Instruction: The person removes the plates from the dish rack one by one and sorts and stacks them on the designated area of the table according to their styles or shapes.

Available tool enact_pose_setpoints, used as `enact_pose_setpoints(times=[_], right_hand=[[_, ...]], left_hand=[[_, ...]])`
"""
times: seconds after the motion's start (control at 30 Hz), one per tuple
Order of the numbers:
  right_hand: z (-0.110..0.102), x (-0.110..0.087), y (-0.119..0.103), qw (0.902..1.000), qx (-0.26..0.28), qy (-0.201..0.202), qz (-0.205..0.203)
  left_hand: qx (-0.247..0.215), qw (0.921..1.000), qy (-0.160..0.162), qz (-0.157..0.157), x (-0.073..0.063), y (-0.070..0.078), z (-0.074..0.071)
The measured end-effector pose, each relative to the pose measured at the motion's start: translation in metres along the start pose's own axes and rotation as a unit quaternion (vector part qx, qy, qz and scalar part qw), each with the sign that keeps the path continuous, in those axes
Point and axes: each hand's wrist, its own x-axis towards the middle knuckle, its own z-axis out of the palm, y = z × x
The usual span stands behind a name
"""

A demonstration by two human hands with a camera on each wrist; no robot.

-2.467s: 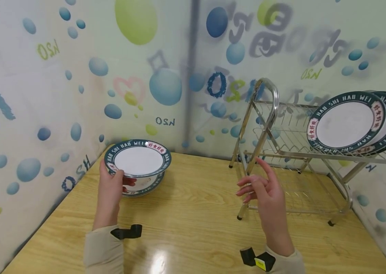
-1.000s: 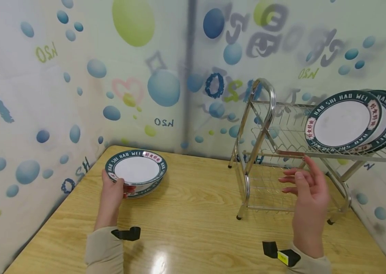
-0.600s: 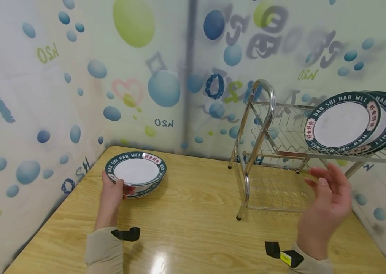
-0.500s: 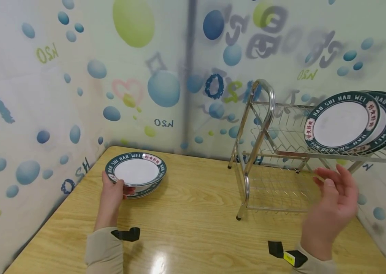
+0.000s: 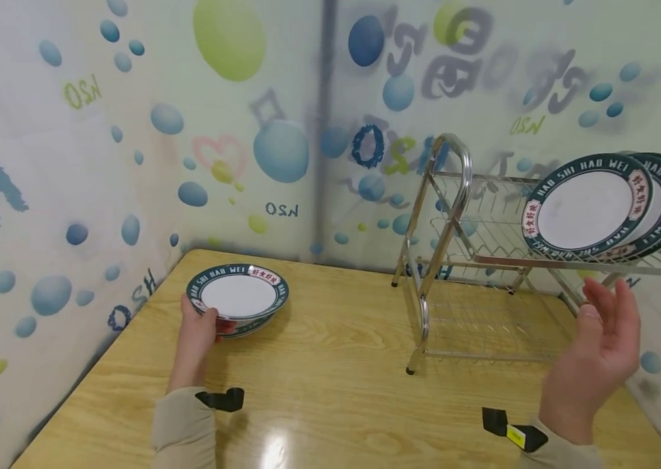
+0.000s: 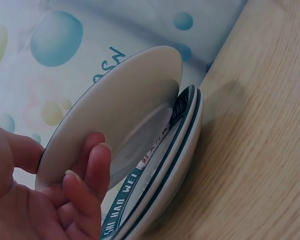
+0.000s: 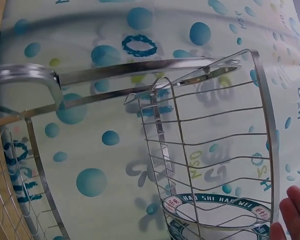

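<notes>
My left hand (image 5: 196, 329) pinches the near left rim of a round plate (image 5: 239, 294), white with a dark green lettered border. In the left wrist view that plate (image 6: 125, 100) is tilted, its near side raised over two stacked matching plates (image 6: 185, 137) on the table; its far edge lies close to them, and contact is unclear. My right hand (image 5: 596, 352) is raised, holding nothing, its fingers loosely bent. It hovers in front of the right end of a two-tier metal dish rack (image 5: 500, 262), below several plates (image 5: 588, 208) leaning on the upper shelf.
The wooden table (image 5: 330, 391) stands in a corner against patterned walls (image 5: 283, 85). The rack's wire lower shelf (image 5: 482, 319) sits low over the tabletop. In the right wrist view the rack's curved metal handle (image 7: 20, 75) juts out at left.
My right hand has moved steadily right, from the rack's left leg to its right end. My left hand has lowered the pinched plate closer to the stack, then stayed nearly still.
</notes>
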Motion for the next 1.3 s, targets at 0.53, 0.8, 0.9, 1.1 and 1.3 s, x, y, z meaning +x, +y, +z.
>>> enact_pose_setpoints(times=[0.53, 0.8, 0.9, 1.1, 1.3], right_hand=[[-0.014, 0.059, 0.016, 0.9536, -0.283, -0.019, -0.1], [-0.015, 0.078, 0.017, 0.9262, -0.362, -0.021, -0.103], [-0.015, 0.087, 0.018, 0.9173, -0.386, -0.023, -0.096], [-0.012, 0.1, 0.022, 0.9197, -0.385, -0.033, -0.07], [-0.008, 0.111, 0.024, 0.9288, -0.366, -0.039, -0.041]], left_hand=[[0.0, 0.9998, 0.012, 0.013, 0.003, -0.004, 0.0], [-0.014, 0.9998, 0.009, 0.009, 0.002, -0.008, -0.002], [-0.014, 0.9998, 0.004, 0.012, 0.002, -0.008, -0.004], [-0.005, 0.9999, 0.007, 0.01, 0.004, -0.011, -0.007], [0.004, 0.9997, 0.023, -0.005, 0.008, -0.015, -0.008]])
